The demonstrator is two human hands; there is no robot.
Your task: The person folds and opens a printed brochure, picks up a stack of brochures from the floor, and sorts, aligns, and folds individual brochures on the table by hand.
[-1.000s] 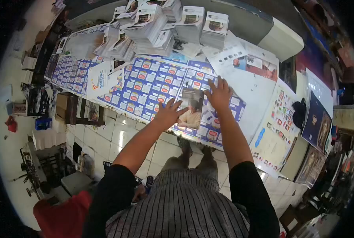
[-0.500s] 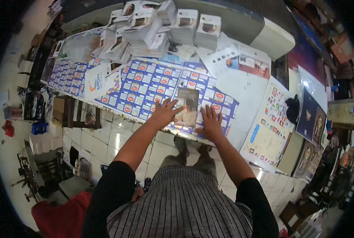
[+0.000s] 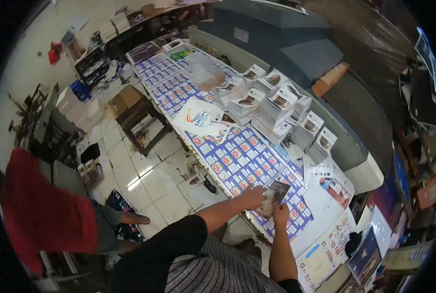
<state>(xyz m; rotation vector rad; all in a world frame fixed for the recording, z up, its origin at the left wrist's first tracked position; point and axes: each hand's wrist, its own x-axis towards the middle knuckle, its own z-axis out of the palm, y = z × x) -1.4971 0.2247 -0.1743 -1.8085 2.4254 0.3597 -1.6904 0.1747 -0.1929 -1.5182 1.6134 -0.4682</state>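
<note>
A booklet [image 3: 278, 191] with a dark top and a picture of a person on its cover lies on the blue-and-white printed sheet covering the table [image 3: 237, 158]. My left hand [image 3: 252, 197] rests at its left side, fingers stretched out toward the cover. At the lower right edge my right hand [image 3: 281, 215] has its fingers closed on the booklet. Part of the lower cover is hidden by my hands. Beyond it stand tall stacks of similar booklets [image 3: 276, 105].
A white SMOPC bag [image 3: 197, 117] lies on the table left of the stacks. To the right are a printed sheet with small pictures [image 3: 325, 244] and a dark blue folder [image 3: 365, 258]. A person in red [image 3: 52, 205] stands at the left, near a wooden stool [image 3: 139, 115].
My view has swung to the left, bringing the person in red into sight. My right hand has gone from lying flat beside the booklet to gripping its edge.
</note>
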